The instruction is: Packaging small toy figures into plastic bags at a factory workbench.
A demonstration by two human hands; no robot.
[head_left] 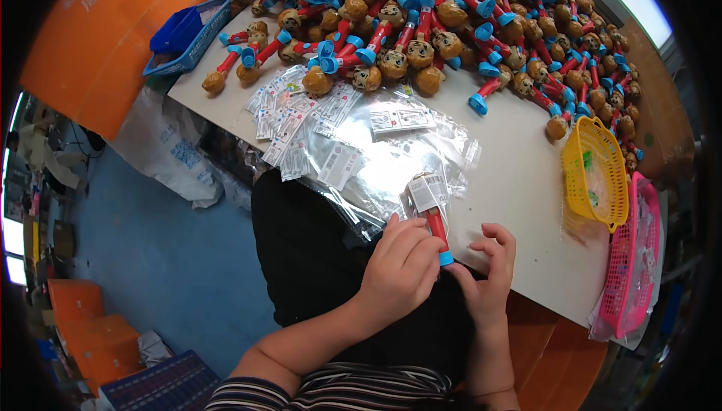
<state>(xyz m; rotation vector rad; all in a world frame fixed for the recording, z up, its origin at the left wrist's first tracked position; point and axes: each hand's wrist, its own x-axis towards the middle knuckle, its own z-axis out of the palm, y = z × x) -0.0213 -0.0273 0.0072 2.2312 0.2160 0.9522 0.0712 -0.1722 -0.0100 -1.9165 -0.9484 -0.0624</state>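
Where the table (519, 185) edge meets both hands, left hand (398, 268) clasping bagged red toy (432, 212), right hand (489, 276) fingers loosely curled, pinching its blue end.

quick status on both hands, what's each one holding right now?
Left hand: closed around the red-stemmed toy, which sits partly inside a clear plastic bag.
Right hand: fingers curled, at the toy's blue base; firm grip cannot be told.
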